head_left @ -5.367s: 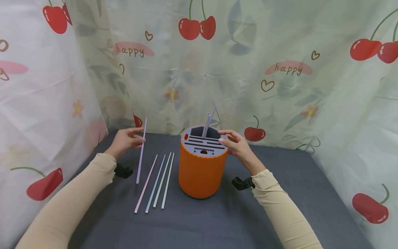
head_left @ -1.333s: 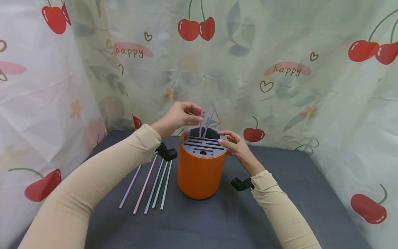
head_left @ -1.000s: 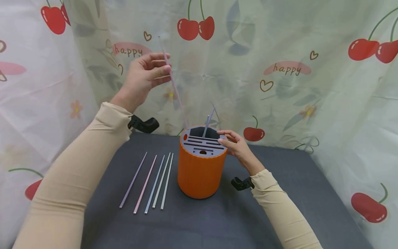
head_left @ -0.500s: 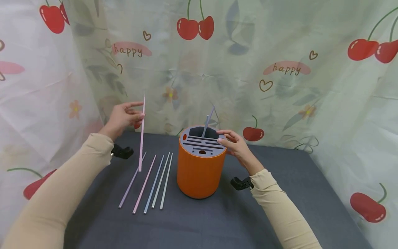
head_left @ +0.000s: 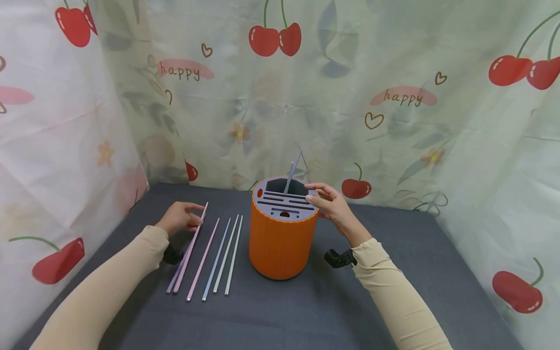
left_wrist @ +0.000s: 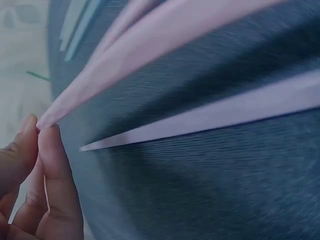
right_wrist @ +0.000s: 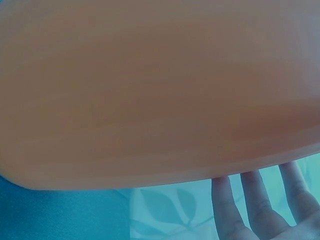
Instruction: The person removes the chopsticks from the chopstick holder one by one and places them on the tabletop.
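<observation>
Pink straw (head_left: 190, 248) pinched in left hand (head_left: 178, 218)

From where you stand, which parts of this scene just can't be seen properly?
- Inside of the orange holder: head view, its grey top hides how deep the sticks go.
- Right hand: right wrist view, the holder's wall hides all but three fingertips.
- Pink stick: left wrist view, blurred, its far end cut off.

- The orange holder (head_left: 283, 243) is looking like ribbed, matt plastic.
- The sticks (head_left: 218, 255) are appearing smooth, faintly glossy.
- The counter (head_left: 393, 301) is wearing matt grey cloth.
</observation>
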Demonstrator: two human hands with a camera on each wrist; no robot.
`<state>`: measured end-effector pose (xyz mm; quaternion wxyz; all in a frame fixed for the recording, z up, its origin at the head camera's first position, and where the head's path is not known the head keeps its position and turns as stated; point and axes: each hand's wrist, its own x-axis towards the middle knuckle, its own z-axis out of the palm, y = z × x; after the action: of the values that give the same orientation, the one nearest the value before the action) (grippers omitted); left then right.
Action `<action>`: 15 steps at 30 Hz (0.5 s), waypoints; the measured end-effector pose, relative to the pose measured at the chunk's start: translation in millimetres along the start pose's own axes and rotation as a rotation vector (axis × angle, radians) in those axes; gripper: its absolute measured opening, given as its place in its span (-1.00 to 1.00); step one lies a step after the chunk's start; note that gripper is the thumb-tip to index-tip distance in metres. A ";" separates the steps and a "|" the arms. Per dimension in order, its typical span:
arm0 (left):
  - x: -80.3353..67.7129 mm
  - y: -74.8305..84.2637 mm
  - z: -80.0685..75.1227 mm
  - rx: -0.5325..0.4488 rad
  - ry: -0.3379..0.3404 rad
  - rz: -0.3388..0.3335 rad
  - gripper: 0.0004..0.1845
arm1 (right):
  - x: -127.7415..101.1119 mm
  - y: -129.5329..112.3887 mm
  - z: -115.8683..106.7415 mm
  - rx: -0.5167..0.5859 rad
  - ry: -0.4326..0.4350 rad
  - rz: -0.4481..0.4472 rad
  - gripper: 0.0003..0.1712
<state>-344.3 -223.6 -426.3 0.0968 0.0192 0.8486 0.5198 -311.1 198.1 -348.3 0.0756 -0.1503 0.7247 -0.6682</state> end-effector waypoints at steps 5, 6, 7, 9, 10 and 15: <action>2.3 -8.4 9.8 0.032 -0.017 -0.064 -0.46 | 0.1 -0.1 -0.2 -0.002 0.001 -0.002 -0.63; 2.5 -9.3 11.3 0.037 -0.018 -0.073 -0.47 | 0.1 -0.2 -0.1 -0.003 0.002 -0.002 -0.62; 2.5 -10.0 12.6 0.039 -0.021 -0.080 -0.46 | 0.1 -0.3 0.1 -0.004 0.002 -0.001 -0.62; 2.0 -10.1 15.1 0.041 -0.023 -0.096 -0.46 | -0.1 -0.5 0.4 -0.003 0.001 0.000 -0.62; 1.8 -9.7 16.1 0.041 -0.025 -0.098 -0.47 | -0.3 -0.6 0.6 -0.003 0.001 0.000 -0.61; 5.6 -9.7 21.1 0.073 -0.010 -0.134 -0.46 | -0.6 -0.9 1.0 -0.007 0.003 0.003 -0.61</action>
<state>-345.2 -208.9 -444.9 0.1348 -0.0314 0.8657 0.4810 -310.1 197.3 -347.5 0.0750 -0.1486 0.7272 -0.6660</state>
